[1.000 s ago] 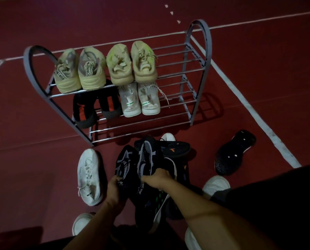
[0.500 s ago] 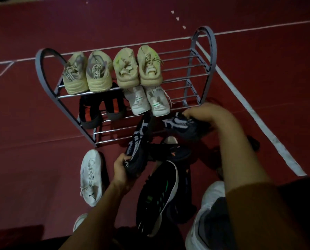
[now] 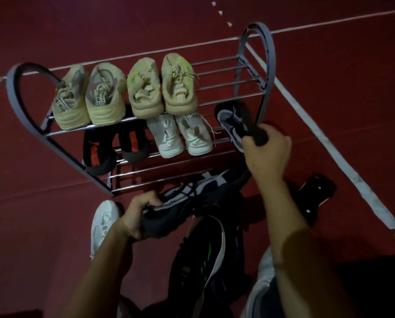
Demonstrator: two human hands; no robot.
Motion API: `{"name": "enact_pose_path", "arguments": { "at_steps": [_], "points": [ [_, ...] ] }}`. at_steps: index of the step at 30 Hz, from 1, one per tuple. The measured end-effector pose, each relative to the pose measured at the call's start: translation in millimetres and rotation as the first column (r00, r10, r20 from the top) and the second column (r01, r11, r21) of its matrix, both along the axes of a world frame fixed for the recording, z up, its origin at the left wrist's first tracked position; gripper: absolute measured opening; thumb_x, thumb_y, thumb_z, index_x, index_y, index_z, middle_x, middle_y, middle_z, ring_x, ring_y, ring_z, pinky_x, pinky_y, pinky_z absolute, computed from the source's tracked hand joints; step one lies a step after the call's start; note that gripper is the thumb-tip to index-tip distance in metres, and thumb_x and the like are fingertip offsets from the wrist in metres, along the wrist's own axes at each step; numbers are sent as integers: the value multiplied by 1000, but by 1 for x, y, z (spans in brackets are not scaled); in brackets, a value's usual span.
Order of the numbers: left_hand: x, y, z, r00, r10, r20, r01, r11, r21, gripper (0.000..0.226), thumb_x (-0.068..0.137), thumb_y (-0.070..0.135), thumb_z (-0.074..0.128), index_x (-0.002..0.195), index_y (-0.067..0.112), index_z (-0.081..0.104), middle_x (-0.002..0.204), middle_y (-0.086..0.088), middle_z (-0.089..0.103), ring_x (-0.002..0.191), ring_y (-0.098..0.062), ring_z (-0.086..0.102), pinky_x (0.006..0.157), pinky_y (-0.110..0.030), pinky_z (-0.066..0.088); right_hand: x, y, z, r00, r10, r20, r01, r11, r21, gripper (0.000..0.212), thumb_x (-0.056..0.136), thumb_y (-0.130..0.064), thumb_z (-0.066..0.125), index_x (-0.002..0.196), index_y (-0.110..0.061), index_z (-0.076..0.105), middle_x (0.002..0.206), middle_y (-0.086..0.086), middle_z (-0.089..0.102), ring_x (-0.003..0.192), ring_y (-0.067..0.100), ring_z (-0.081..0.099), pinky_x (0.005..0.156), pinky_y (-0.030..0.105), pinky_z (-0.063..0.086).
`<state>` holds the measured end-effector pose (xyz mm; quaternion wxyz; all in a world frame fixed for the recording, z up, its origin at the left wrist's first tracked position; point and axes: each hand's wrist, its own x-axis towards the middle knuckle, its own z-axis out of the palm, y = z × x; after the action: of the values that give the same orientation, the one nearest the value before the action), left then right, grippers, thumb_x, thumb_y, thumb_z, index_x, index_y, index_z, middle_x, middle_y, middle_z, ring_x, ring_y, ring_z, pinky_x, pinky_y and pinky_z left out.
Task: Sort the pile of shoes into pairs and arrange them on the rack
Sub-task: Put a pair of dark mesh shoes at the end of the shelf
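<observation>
A grey metal shoe rack (image 3: 258, 63) stands on the red floor. Two beige pairs (image 3: 89, 97) (image 3: 162, 86) fill its top shelf. On the middle shelf sit a black-and-red pair (image 3: 97, 152) and a white pair (image 3: 180, 134). My right hand (image 3: 266, 154) grips a black-and-white sneaker (image 3: 232, 125) by the heel, its toe over the right end of the middle shelf. My left hand (image 3: 138, 216) holds the matching sneaker (image 3: 191, 198) low in front of the rack.
A white shoe (image 3: 103, 223) lies on the floor to the left. A black shoe with green marks (image 3: 198, 265) lies between my arms. Another black shoe (image 3: 316, 193) lies sole-up to the right. White court lines (image 3: 329, 143) cross the floor.
Both hands lifted the black-and-white sneakers out of the pile. The right hand carried its shoe up and right to the middle shelf; the left shoe has tilted sideways.
</observation>
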<state>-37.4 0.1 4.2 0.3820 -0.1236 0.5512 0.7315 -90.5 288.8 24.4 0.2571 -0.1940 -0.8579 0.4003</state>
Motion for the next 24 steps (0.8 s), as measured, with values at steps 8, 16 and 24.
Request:
{"name": "enact_pose_path", "arguments": {
  "at_steps": [8, 16, 24],
  "points": [
    [-47, 38, -10, 993, 70, -90, -77, 994, -77, 73, 51, 30, 67, 113, -8, 71, 104, -23, 72, 86, -34, 69, 75, -35, 54, -39, 16, -65, 989, -142, -28, 141, 990, -24, 43, 93, -30, 65, 132, -13, 61, 116, 17, 53, 107, 35, 47, 92, 22, 23],
    [-75, 124, -17, 905, 363, -222, -376, 927, -15, 51, 73, 27, 61, 110, -8, 69, 105, -22, 74, 95, -35, 70, 84, -45, 55, -42, 4, -74, 1000, 30, -8, -31, 930, -367, 42, 97, -30, 63, 133, -13, 51, 135, 0, 42, 102, -13, 43, 93, 13, 42],
    [-114, 179, -21, 889, 411, -203, -436, 895, -97, 55, 74, 37, 67, 121, 10, 72, 117, -10, 77, 110, -27, 74, 98, -48, 58, -48, -24, -94, 1000, -6, 14, 14, 691, -723, 42, 101, -49, 47, 139, -32, 48, 126, -12, 62, 114, 3, 61, 93, 24, 52]
  ]
}}
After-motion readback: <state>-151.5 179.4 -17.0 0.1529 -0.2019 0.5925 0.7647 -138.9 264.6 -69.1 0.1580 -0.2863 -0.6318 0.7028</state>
